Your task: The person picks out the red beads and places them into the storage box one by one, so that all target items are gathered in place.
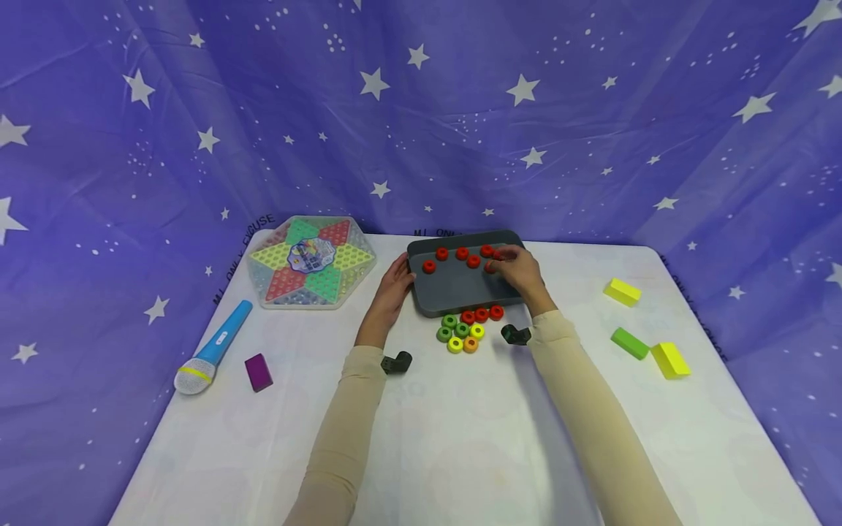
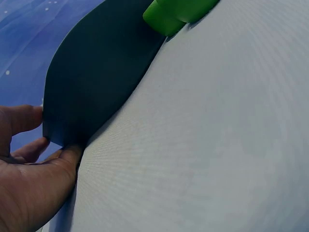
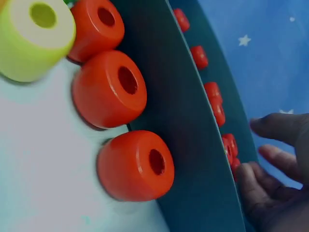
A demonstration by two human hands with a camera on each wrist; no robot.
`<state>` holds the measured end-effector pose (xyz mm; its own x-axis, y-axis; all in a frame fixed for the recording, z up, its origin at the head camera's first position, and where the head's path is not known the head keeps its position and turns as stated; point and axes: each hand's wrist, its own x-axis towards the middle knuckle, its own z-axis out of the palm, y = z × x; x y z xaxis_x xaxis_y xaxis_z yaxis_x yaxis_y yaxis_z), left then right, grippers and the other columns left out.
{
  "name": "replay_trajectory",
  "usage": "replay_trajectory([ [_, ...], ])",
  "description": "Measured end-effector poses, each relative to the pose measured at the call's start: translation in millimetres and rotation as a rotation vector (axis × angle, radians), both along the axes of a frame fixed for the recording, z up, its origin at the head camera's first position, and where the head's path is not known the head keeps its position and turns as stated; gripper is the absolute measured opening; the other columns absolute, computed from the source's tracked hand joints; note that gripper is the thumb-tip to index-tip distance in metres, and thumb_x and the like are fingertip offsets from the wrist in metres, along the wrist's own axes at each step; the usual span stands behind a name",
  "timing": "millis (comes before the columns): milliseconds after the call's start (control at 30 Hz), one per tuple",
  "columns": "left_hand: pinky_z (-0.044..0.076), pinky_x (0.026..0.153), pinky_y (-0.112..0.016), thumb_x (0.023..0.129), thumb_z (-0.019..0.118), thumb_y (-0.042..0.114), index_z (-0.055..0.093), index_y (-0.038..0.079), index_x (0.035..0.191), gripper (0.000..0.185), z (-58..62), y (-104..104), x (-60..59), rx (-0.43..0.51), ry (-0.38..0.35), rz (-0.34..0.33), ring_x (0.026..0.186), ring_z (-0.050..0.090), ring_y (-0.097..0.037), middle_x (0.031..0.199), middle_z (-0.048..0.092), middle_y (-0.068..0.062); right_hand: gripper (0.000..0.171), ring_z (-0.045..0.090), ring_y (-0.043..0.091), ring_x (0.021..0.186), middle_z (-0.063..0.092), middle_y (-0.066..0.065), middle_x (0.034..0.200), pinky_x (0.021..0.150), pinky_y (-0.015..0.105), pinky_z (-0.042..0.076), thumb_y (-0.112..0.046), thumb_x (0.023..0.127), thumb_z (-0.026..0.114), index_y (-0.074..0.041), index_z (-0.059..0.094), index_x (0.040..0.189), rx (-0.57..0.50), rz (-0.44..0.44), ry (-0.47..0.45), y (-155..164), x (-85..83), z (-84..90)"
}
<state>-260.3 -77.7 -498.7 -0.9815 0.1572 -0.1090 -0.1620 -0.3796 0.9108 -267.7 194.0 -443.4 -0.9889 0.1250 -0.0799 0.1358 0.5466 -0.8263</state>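
A dark grey tray [image 1: 460, 292] lies at the table's far middle with several red rings [image 1: 463, 253] on it. My left hand [image 1: 397, 274] rests against the tray's left edge. In the left wrist view its thumb and fingers [image 2: 21, 120] touch the tray's corner [image 2: 91, 82]. My right hand [image 1: 509, 267] hovers over the tray's right part with loosely curved fingers [image 3: 280, 128], right beside a red ring [image 3: 231, 144]. Before the tray's front edge sits a cluster of green, red, yellow and orange rings [image 1: 468, 329]. Three red ones [image 3: 111, 89] and a yellow one [image 3: 36, 38] fill the right wrist view.
A hexagonal checkers board [image 1: 309, 261] lies left of the tray. A toy microphone [image 1: 212, 349] and a purple block [image 1: 259, 372] are at the near left. Two yellow blocks [image 1: 621, 291] [image 1: 670, 359] and a green block [image 1: 629, 342] are on the right. Starry blue cloth [image 1: 421, 109] hangs behind.
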Motion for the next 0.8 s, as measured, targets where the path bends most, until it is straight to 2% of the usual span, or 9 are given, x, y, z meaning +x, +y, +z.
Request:
replay_trajectory([
  [133, 0.023, 0.118, -0.038, 0.097, 0.045, -0.005, 0.024, 0.011, 0.153, 0.063, -1.8, 0.0, -0.3, -0.006, 0.004, -0.001, 0.145, 0.024, -0.018, 0.159, 0.023, -0.009, 0.045, 0.060, 0.026, 0.111, 0.061, 0.017, 0.127, 0.093, 0.036, 0.049, -0.021, 0.088, 0.069, -0.005, 0.058, 0.129, -0.123, -0.013, 0.102, 4.8, 11.7, -1.4],
  [267, 0.023, 0.118, -0.037, 0.097, 0.045, -0.004, 0.025, 0.013, 0.154, 0.062, -0.2, -1.1, -0.5, -0.020, -0.006, -0.004, 0.145, 0.024, -0.017, 0.159, 0.023, -0.008, 0.046, 0.061, 0.015, 0.108, 0.057, 0.015, 0.133, 0.091, 0.026, 0.048, -0.020, 0.088, 0.069, -0.005, 0.057, 0.130, -0.254, -0.024, 0.131, 4.4, 31.3, 10.2],
  [400, 0.023, 0.118, -0.037, 0.097, 0.045, -0.005, 0.024, 0.012, 0.154, 0.062, 1.5, -1.7, -0.6, -0.017, -0.011, -0.003, 0.145, 0.024, -0.017, 0.159, 0.022, -0.008, 0.045, 0.061, 0.007, 0.104, 0.056, 0.014, 0.135, 0.089, 0.019, 0.047, -0.015, 0.089, 0.069, -0.002, 0.057, 0.129, -0.309, -0.052, 0.138, -0.8, 57.3, 27.0],
  [467, 0.022, 0.118, -0.038, 0.097, 0.044, -0.005, 0.024, 0.011, 0.154, 0.062, 2.1, -1.8, -1.3, -0.008, -0.006, -0.001, 0.146, 0.023, -0.018, 0.160, 0.022, -0.009, 0.045, 0.061, 0.003, 0.101, 0.056, 0.015, 0.135, 0.085, 0.014, 0.047, -0.016, 0.089, 0.069, -0.001, 0.057, 0.129, -0.317, -0.056, 0.155, -0.2, 66.3, 27.0],
  [633, 0.022, 0.118, -0.038, 0.097, 0.043, -0.006, 0.022, 0.009, 0.154, 0.062, 2.3, -1.7, -1.8, 0.002, 0.006, -0.003, 0.146, 0.022, -0.019, 0.160, 0.021, -0.011, 0.045, 0.061, 0.001, 0.098, 0.057, 0.017, 0.131, 0.082, 0.011, 0.048, -0.017, 0.087, 0.072, -0.001, 0.058, 0.127, -0.338, -0.056, 0.210, 6.2, 82.9, 8.8],
  [800, 0.022, 0.118, -0.038, 0.097, 0.043, -0.005, 0.022, 0.009, 0.154, 0.062, 2.2, -0.8, -0.8, -0.007, 0.005, -0.008, 0.146, 0.023, -0.019, 0.160, 0.021, -0.010, 0.039, 0.062, -0.002, 0.092, 0.062, 0.016, 0.122, 0.076, 0.011, 0.049, -0.019, 0.086, 0.073, -0.001, 0.062, 0.119, -0.236, -0.073, 0.262, 9.0, 102.1, -13.4],
])
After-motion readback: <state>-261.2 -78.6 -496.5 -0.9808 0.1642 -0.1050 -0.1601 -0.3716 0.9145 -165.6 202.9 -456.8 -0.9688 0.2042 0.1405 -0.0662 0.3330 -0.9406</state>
